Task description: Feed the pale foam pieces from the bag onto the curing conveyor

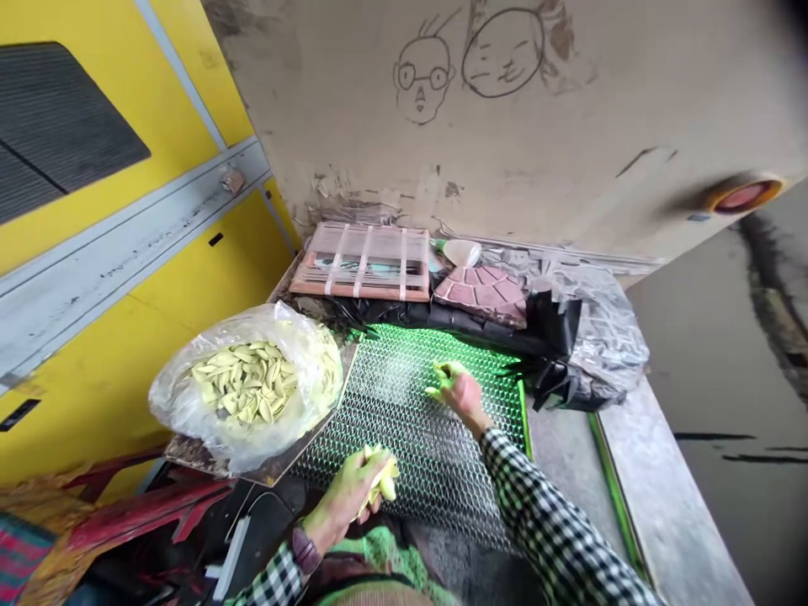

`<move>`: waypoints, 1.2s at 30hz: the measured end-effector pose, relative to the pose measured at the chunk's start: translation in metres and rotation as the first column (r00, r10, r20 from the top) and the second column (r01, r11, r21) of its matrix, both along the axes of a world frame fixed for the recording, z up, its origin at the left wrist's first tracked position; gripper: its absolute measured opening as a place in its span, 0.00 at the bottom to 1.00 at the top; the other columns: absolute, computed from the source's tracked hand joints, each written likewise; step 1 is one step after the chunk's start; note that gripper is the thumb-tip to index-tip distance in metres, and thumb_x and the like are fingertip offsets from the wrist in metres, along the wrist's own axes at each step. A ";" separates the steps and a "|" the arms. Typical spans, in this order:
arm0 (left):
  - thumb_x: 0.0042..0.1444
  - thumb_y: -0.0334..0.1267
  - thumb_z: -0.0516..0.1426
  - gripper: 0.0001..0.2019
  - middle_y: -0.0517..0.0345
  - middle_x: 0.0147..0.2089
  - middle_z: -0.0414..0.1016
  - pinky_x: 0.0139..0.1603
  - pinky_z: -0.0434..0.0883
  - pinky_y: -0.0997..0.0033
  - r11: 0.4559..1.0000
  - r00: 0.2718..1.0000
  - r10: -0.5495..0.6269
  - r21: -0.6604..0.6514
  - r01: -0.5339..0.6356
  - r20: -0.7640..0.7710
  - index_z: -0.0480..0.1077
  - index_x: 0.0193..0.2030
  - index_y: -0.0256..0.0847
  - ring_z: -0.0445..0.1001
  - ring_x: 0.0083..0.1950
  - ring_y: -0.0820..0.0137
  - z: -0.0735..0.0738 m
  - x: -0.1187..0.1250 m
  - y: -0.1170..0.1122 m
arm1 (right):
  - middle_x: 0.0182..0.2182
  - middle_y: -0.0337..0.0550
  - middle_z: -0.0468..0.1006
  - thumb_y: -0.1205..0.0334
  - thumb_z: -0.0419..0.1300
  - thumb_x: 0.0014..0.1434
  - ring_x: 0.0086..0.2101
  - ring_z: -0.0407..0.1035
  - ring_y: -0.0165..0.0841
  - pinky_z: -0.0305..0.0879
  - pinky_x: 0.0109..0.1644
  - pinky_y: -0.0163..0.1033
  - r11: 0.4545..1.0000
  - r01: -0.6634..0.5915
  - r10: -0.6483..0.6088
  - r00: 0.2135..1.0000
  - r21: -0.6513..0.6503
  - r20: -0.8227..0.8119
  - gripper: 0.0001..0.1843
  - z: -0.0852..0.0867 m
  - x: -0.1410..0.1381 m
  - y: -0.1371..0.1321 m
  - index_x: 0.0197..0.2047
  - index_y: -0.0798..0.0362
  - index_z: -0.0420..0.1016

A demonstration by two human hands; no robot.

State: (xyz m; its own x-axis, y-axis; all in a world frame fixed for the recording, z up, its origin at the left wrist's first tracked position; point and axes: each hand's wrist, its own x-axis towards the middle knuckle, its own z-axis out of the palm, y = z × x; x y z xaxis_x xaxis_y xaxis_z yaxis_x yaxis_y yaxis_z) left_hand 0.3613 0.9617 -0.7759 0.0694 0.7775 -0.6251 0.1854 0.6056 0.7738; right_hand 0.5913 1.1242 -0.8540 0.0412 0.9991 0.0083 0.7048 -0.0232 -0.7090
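My left hand [359, 486] is low in front of me, closed around a small bunch of pale yellow-green leaf-shaped pieces [386, 481]. It is over the near left part of a metal mesh conveyor belt [404, 429]. Farther out, my right hand [459, 390] hovers over or touches the mesh, its thumb and forefinger apart; I make out no piece between them. To the left, a clear plastic bag [180, 391] stands open, full of similar pieces [249, 383].
Behind the belt lie a wood-framed panel with tape strips [366, 263], a pink segmented slab [483, 295] and black plastic sheeting [404, 314]. Plastic-wrapped bulk [606, 337] sits at the right. A yellow machine cabinet [208, 295] rises at left. Green light falls across the mesh.
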 end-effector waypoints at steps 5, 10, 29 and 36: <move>0.58 0.65 0.59 0.28 0.55 0.31 0.76 0.13 0.51 0.81 0.999 1.000 0.026 -0.036 -0.025 0.018 0.69 0.44 0.37 0.62 0.20 0.78 0.000 -0.011 0.004 | 0.37 0.51 0.79 0.61 0.55 0.68 0.33 0.69 0.38 0.56 0.36 0.40 0.985 0.167 -0.166 0.985 -0.031 0.041 0.23 0.019 0.016 0.016 0.63 0.60 0.70; 0.62 0.63 0.56 0.25 0.57 0.26 0.76 0.14 0.53 0.79 0.994 0.991 -0.110 0.019 0.112 -0.075 0.70 0.41 0.38 0.62 0.18 0.76 0.002 -0.009 0.020 | 0.37 0.48 0.79 0.47 0.54 0.70 0.32 0.70 0.36 0.66 0.34 0.40 0.961 -0.223 0.102 0.834 -0.162 -0.542 0.23 0.045 -0.012 -0.042 0.55 0.56 0.76; 0.61 0.67 0.53 0.30 0.52 0.29 0.78 0.14 0.57 0.78 0.933 0.929 -0.357 0.017 0.360 -0.092 0.72 0.39 0.36 0.65 0.19 0.75 -0.021 0.014 0.025 | 0.29 0.40 0.75 0.43 0.58 0.65 0.28 0.66 0.34 0.59 0.30 0.37 0.984 0.056 -0.133 0.865 -0.169 -0.485 0.23 0.005 -0.023 -0.116 0.51 0.52 0.77; 0.59 0.69 0.54 0.31 0.54 0.27 0.77 0.14 0.58 0.78 0.904 0.900 -0.418 0.044 0.426 -0.124 0.69 0.37 0.38 0.66 0.19 0.74 -0.025 0.021 0.022 | 0.25 0.36 0.70 0.41 0.59 0.63 0.24 0.61 0.30 0.57 0.28 0.35 0.937 -0.301 0.069 0.657 -0.178 -0.751 0.20 -0.003 -0.027 -0.133 0.34 0.51 0.71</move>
